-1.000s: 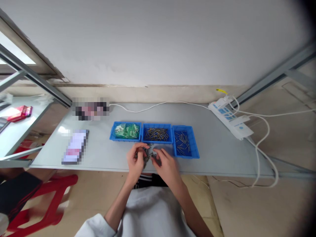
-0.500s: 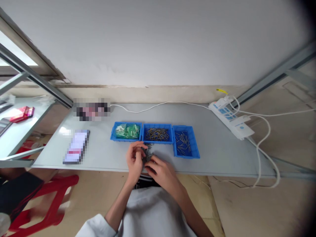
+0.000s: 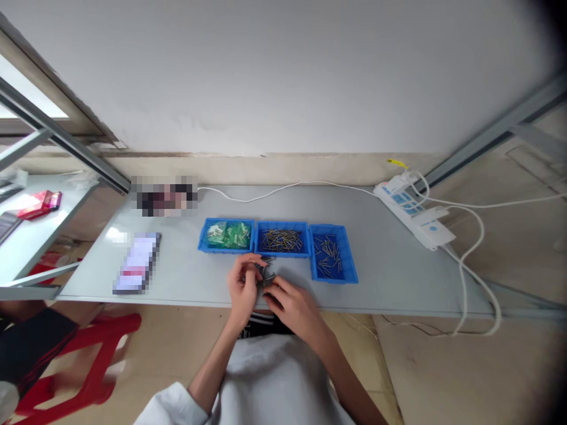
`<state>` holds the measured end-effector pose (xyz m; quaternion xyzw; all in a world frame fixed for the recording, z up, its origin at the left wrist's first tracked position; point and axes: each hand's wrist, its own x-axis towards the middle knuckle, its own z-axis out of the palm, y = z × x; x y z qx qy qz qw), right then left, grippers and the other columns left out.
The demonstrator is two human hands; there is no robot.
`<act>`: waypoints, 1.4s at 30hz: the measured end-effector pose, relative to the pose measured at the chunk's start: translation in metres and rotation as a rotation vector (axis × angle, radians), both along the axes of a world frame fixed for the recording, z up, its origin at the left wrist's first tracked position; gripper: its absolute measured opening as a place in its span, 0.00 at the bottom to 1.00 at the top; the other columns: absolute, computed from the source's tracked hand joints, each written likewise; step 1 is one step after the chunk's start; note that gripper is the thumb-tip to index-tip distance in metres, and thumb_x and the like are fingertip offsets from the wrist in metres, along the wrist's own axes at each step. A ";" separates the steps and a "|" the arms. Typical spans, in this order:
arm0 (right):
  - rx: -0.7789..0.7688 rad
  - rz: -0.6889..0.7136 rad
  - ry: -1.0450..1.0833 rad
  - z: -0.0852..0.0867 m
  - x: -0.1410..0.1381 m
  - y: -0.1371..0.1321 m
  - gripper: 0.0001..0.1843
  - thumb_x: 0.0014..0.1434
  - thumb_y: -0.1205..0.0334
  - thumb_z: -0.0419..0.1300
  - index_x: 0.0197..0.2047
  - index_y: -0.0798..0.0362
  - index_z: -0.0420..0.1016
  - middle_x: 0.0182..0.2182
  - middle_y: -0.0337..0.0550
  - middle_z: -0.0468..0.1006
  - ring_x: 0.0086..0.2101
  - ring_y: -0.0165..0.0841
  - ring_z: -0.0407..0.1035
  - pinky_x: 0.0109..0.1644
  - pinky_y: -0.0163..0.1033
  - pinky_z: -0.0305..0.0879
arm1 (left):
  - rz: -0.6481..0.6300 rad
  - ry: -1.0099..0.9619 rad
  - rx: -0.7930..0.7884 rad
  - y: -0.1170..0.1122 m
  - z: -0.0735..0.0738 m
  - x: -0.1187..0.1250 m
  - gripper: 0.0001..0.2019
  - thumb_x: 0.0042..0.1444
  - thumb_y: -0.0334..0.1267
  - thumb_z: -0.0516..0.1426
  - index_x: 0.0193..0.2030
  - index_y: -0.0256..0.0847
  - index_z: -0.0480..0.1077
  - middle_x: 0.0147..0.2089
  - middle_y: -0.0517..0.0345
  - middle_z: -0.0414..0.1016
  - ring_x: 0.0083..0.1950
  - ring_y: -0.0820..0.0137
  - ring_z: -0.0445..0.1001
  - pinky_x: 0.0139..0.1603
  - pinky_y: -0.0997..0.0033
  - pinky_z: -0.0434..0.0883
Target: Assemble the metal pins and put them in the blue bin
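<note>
My left hand [image 3: 241, 289] and my right hand [image 3: 292, 304] meet at the near edge of the grey table [image 3: 390, 277], both with curled fingers around a small bundle of thin metal pins [image 3: 264, 274]. Just beyond them stand three blue trays in a row. The left tray [image 3: 227, 235] holds green and white small parts. The middle tray [image 3: 282, 239] is full of dark and brass pins. The right tray [image 3: 332, 255] holds several loose grey pins.
A phone [image 3: 136, 262] lies on the table's left part, a blurred object [image 3: 163, 196] behind it. A white power strip [image 3: 414, 213] with cables sits at the far right. A red stool [image 3: 84, 366] stands at lower left, a second table [image 3: 26, 230] beyond it.
My right hand has drawn back from near the right tray toward my left hand and closed in on the pin bundle. The left hand has barely moved.
</note>
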<state>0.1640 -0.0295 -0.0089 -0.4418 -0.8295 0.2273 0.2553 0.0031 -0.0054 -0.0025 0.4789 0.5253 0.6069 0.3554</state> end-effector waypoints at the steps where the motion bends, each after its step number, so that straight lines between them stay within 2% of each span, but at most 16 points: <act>1: -0.004 0.003 -0.002 0.001 0.000 0.000 0.08 0.74 0.67 0.62 0.49 0.46 0.81 0.46 0.42 0.83 0.38 0.35 0.80 0.42 0.40 0.75 | -0.003 0.002 -0.002 0.000 0.000 0.000 0.10 0.68 0.32 0.53 0.46 0.43 0.77 0.38 0.59 0.83 0.27 0.74 0.71 0.32 0.74 0.71; 9: 0.035 -0.017 -0.059 0.004 -0.001 -0.001 0.09 0.74 0.69 0.60 0.48 0.47 0.80 0.45 0.42 0.82 0.35 0.34 0.79 0.39 0.39 0.74 | -0.013 0.007 -0.017 0.000 -0.003 -0.001 0.11 0.67 0.31 0.53 0.45 0.43 0.78 0.38 0.58 0.83 0.28 0.73 0.72 0.32 0.74 0.71; 18: 0.078 -0.049 -0.058 0.007 -0.004 -0.004 0.13 0.77 0.69 0.54 0.46 0.50 0.80 0.42 0.44 0.82 0.35 0.35 0.79 0.40 0.39 0.73 | -0.023 0.026 -0.027 -0.001 -0.004 -0.001 0.12 0.66 0.31 0.52 0.45 0.42 0.78 0.38 0.58 0.84 0.28 0.73 0.72 0.32 0.74 0.71; 23: 0.056 -0.167 0.249 0.004 -0.003 0.000 0.09 0.78 0.65 0.55 0.48 0.48 0.78 0.42 0.44 0.80 0.39 0.35 0.79 0.43 0.38 0.74 | -0.041 0.056 0.005 -0.001 -0.003 -0.001 0.11 0.69 0.32 0.53 0.45 0.43 0.78 0.39 0.58 0.84 0.28 0.73 0.73 0.33 0.74 0.71; 27: 0.017 -0.265 0.528 0.010 -0.004 0.013 0.07 0.77 0.64 0.59 0.46 0.47 0.78 0.41 0.42 0.76 0.35 0.32 0.74 0.37 0.36 0.71 | -0.145 0.193 0.040 0.001 0.003 0.000 0.11 0.72 0.35 0.54 0.44 0.43 0.80 0.37 0.57 0.84 0.30 0.72 0.74 0.35 0.73 0.72; 31: -0.023 -0.354 0.702 0.014 -0.012 0.022 0.06 0.76 0.61 0.60 0.44 0.47 0.78 0.40 0.41 0.76 0.36 0.33 0.72 0.38 0.37 0.70 | -0.250 0.332 0.093 0.003 0.007 0.001 0.10 0.71 0.36 0.56 0.42 0.41 0.79 0.32 0.57 0.81 0.28 0.71 0.74 0.33 0.73 0.70; 36: -0.024 -0.396 0.826 0.011 -0.023 0.029 0.06 0.75 0.59 0.60 0.43 0.47 0.77 0.39 0.41 0.75 0.37 0.34 0.72 0.39 0.38 0.70 | -0.299 0.366 0.072 0.007 0.000 0.002 0.05 0.67 0.37 0.61 0.45 0.41 0.79 0.29 0.62 0.77 0.26 0.73 0.70 0.30 0.75 0.69; 42: -0.012 -0.393 0.836 0.007 -0.027 0.027 0.07 0.75 0.58 0.60 0.43 0.47 0.77 0.40 0.42 0.75 0.38 0.34 0.72 0.38 0.38 0.70 | -0.289 0.372 0.059 0.010 -0.005 0.001 0.05 0.67 0.37 0.62 0.42 0.41 0.80 0.29 0.61 0.77 0.26 0.73 0.69 0.30 0.75 0.68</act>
